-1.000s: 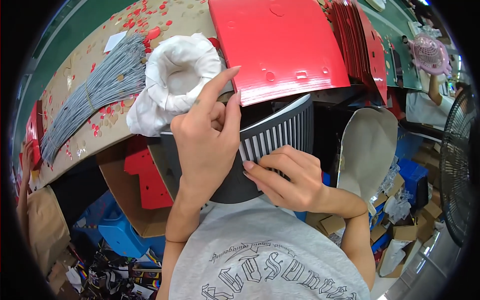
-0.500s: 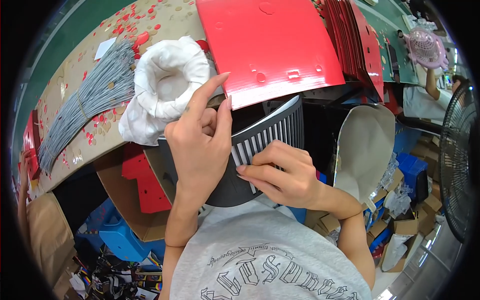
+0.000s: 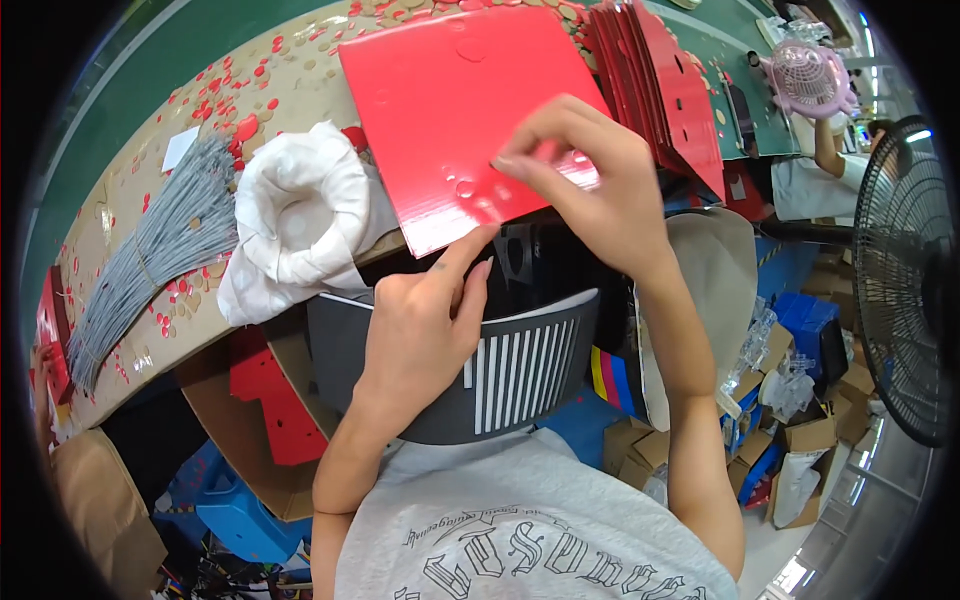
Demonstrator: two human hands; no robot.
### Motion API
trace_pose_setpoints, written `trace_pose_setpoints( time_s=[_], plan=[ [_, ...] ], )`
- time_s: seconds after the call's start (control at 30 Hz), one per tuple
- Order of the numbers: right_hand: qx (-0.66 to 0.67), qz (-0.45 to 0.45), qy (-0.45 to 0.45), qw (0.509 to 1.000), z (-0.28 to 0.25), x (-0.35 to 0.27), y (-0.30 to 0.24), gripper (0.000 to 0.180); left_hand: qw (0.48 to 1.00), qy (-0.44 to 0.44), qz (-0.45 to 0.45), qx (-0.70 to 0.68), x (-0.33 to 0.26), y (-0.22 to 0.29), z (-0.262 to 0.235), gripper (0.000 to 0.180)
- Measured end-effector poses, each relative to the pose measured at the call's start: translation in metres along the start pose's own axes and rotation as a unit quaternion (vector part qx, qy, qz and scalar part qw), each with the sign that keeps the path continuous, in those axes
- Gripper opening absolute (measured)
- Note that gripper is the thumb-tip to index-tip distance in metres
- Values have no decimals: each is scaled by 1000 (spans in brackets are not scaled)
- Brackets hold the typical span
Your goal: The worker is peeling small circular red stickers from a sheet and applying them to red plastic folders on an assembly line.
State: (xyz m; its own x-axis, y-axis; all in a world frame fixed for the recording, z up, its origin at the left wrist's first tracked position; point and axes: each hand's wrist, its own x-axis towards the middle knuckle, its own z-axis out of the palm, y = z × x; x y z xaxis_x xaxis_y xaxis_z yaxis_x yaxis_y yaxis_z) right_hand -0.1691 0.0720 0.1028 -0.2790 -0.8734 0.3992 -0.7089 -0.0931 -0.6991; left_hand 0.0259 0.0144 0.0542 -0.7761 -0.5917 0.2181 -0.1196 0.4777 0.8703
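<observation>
A glossy red cardboard sheet [image 3: 450,110] with small cut shapes along its near edge lies on the table in front of me. My left hand [image 3: 425,325] is at that near edge, index finger stretched out to it and thumb apart. Above the sheet's near right part is my right hand [image 3: 595,185], blurred, thumb and index finger brought together; anything between them is too small to make out. Below both hands stands a dark grey curved plastic panel [image 3: 525,375] with upright slots, close to my shirt.
Left on the table are a rolled white cloth ring [image 3: 300,215] and a bundle of grey wires [image 3: 160,240]. Red and brown paper discs lie scattered. Folded red cardboard pieces [image 3: 650,95] stand at the right, with a black fan [image 3: 900,290] beyond. Open boxes [image 3: 260,430] sit below.
My right hand has lifted from the slotted panel up over the red sheet. My left hand has lowered slightly in view. The view has shifted, so the sheet appears further left and lower.
</observation>
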Motion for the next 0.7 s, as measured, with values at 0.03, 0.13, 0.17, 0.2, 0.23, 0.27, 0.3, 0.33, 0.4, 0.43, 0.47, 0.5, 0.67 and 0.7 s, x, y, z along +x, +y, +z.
trace_pose_setpoints(
  time_s=[0.03, 0.13, 0.17, 0.2, 0.23, 0.27, 0.3, 0.33, 0.4, 0.43, 0.47, 0.5, 0.67, 0.7],
  plan=[
    [-11, -19, -5, 1000, 3, 8, 16, 10, 999, -31, -16, 28, 3, 6, -3, 43],
    [-14, -21, -70, 997, 9, 23, 35, 10, 993, -18, -39, 109, 5, 4, 3, 49],
    [7, -18, -101, 995, 12, 26, 37, 10, 992, -15, -31, 123, 5, 2, 5, 53],
    [33, 3, -135, 990, 13, 27, 36, 10, 992, -24, -28, 124, 4, 2, 5, 52],
    [34, 1, -136, 990, 16, 30, 37, 10, 991, -33, -25, 125, 3, 3, 5, 51],
    [20, -11, -147, 989, 19, 33, 40, 11, 993, -42, -15, 110, 4, 3, 4, 51],
    [6, -22, -158, 987, 21, 35, 42, 11, 993, -42, -17, 111, 3, 2, 3, 51],
    [8, -22, -159, 987, 22, 36, 42, 11, 997, -35, -2, 71, 3, 0, 2, 51],
    [6, 11, -195, 981, 22, 39, 39, 12, 1000, -2, -8, 15, 1, -1, 4, 55],
    [6, 11, -194, 981, 22, 40, 40, 12, 1000, -2, -8, 15, 1, -2, 5, 55],
    [10, 13, -199, 980, 21, 41, 41, 12, 999, -2, -16, 40, 1, -3, 5, 55],
    [13, 16, -204, 979, 20, 42, 42, 12, 998, -2, -24, 64, 2, -4, 6, 55],
    [1, 0, -195, 981, 28, 41, 44, 11, 994, -13, -13, 106, 2, -6, 5, 51],
    [3, 13, -198, 980, 27, 45, 42, 11, 993, -19, -4, 112, 5, -6, 3, 47]
  ],
)
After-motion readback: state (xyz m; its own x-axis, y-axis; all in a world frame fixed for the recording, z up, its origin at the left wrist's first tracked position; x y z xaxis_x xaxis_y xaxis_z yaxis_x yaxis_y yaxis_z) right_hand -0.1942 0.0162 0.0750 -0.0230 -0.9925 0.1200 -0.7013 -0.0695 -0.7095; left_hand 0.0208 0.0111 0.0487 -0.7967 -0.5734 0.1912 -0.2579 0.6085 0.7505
